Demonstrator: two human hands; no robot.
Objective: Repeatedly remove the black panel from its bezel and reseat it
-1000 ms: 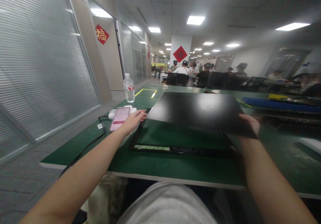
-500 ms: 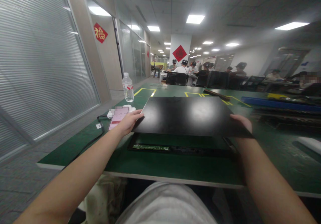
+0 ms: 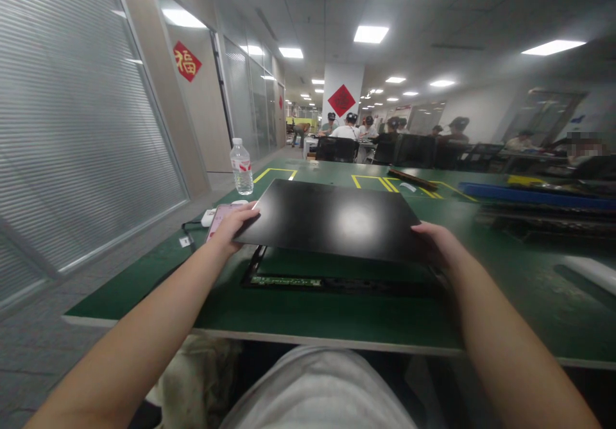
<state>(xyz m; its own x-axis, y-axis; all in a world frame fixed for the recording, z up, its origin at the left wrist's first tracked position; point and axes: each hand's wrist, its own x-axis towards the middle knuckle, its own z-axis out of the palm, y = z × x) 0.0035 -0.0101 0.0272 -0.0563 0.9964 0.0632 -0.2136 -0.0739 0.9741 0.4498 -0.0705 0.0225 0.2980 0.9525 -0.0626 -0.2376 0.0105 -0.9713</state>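
Note:
I hold a large, thin black panel (image 3: 332,219) level above the green table (image 3: 337,317). My left hand (image 3: 232,227) grips its near left corner, fingers closed over the edge. My right hand (image 3: 436,242) grips its near right corner the same way. Directly below the panel lies a black rectangular frame (image 3: 289,282) with a strip of green circuit board along its near edge; most of the frame is hidden under the panel.
A phone (image 3: 217,218) with a pink screen and a white charger with a black cable lie left of my left hand. A water bottle (image 3: 241,167) stands farther back. Long blue and black parts (image 3: 534,196) lie at the right. Several people sit at tables behind.
The panel has come down from a raised tilt to nearly level, closer to the frame, and has shifted left. Both hands moved down and left with it.

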